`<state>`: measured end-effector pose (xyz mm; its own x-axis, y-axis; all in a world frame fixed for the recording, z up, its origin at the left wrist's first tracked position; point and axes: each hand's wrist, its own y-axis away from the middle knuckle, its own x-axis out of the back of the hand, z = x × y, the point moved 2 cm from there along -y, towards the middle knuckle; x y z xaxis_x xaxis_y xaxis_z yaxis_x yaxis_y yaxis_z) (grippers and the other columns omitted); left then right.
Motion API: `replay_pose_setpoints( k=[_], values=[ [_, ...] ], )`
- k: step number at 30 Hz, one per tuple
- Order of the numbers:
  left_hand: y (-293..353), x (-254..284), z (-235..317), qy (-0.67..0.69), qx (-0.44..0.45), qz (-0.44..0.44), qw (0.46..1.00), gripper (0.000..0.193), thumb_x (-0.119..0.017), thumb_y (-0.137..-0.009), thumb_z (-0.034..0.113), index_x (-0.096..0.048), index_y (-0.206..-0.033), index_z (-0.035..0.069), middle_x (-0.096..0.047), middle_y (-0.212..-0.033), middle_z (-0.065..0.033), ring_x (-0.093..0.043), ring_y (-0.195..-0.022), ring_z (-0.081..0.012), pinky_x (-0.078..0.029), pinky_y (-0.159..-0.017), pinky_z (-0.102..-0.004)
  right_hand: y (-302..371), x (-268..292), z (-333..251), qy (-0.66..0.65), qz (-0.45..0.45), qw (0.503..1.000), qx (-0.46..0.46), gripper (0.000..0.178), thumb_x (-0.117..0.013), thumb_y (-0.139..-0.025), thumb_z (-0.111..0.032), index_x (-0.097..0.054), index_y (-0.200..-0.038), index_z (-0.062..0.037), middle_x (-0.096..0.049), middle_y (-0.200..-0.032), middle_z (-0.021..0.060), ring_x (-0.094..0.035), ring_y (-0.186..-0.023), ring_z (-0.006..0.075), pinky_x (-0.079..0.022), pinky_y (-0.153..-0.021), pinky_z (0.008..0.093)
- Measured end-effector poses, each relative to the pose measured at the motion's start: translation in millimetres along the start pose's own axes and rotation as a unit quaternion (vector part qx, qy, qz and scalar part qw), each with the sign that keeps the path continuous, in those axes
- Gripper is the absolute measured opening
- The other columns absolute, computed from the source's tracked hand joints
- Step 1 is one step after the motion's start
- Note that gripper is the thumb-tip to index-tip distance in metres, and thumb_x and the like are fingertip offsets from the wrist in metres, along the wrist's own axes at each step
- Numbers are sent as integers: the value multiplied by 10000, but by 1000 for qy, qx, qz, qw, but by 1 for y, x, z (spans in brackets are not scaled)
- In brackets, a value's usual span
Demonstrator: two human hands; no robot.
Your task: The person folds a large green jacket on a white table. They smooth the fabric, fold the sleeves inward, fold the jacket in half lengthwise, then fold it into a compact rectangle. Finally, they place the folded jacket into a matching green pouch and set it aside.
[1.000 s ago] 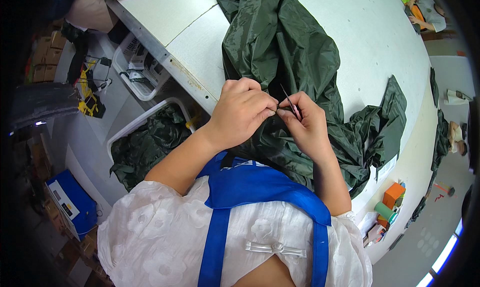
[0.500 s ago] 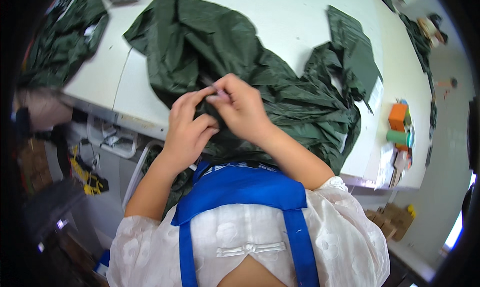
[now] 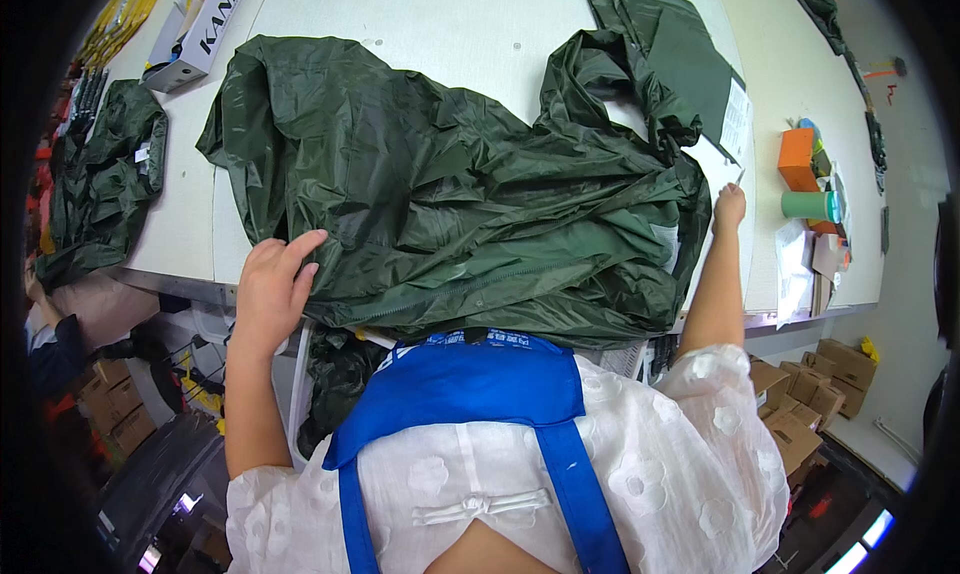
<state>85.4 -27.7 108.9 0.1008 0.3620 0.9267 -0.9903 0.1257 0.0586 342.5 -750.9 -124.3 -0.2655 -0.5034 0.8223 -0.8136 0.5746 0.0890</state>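
Observation:
A dark green garment (image 3: 440, 194) of thin, shiny fabric lies crumpled across the white table in front of me. My left hand (image 3: 272, 286) is at its near left edge. The index finger and thumb are apart over the fabric, and the other fingers are curled. Whether they touch the cloth I cannot tell. Out past the garment's right side, my right hand (image 3: 731, 206) is closed on a small tool with a thin pointed tip (image 3: 740, 177); most of the tool is hidden in the fingers.
At the right stand an orange box (image 3: 796, 160), a green spool (image 3: 808, 205) and papers (image 3: 793, 264). Folded green fabric (image 3: 680, 54) lies at the back right. Another green garment (image 3: 110, 169) and a white box (image 3: 200, 34) are at the left, near another person's arm (image 3: 45, 309).
My hands were together at the garment's left part. Now they are apart: the right has swung far right with the small tool, the left has moved left. The garment lies flatter.

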Motion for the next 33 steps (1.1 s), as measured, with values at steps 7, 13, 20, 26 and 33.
replay_pose_setpoints(
  k=[7,13,20,26,33],
  values=[
    [10,22,-62,267,100,143,948,102,-505,-949,68,-584,-989,18,-584,-957,-16,-515,-897,-97,-391,-843,-217,78,-21,-75,-62,-92,992,60,852,-705,-747,-509,-340,-1421,-138,-393,-1419,190,-435,-1240,375,-354,-1028,451],
    [14,72,-116,287,126,271,910,137,-472,-985,131,-572,-1013,41,-547,-999,-3,-469,-961,-79,-348,-897,-211,81,63,-98,-155,-208,952,163,321,-553,-753,49,-614,-1063,-8,-627,-1022,75,-592,-929,206,-456,-842,301],
    [-3,35,-187,262,142,253,920,188,-459,-996,173,-574,-1078,49,-559,-1062,3,-479,-1014,-89,-332,-940,-218,99,73,-140,12,84,957,278,282,-619,-837,-75,-566,-1098,18,-599,-971,135,-568,-895,232,-460,-826,317],
    [-1,26,-178,371,225,159,887,289,-485,-930,44,-552,-1211,64,-567,-1111,-4,-511,-984,-96,-374,-910,-220,262,42,-158,-144,-312,905,250,461,-786,-710,-228,-583,-1081,-44,-588,-1087,107,-536,-1026,217,-429,-891,343],
    [14,9,-180,424,268,67,862,734,-426,-715,-163,-408,-1398,105,-489,-1312,-77,-552,-911,-99,-439,-864,-219,306,86,-132,54,-130,860,491,196,-631,-630,-1,-588,-814,-52,-556,-882,140,-519,-958,347,-409,-920,426]
  ],
)
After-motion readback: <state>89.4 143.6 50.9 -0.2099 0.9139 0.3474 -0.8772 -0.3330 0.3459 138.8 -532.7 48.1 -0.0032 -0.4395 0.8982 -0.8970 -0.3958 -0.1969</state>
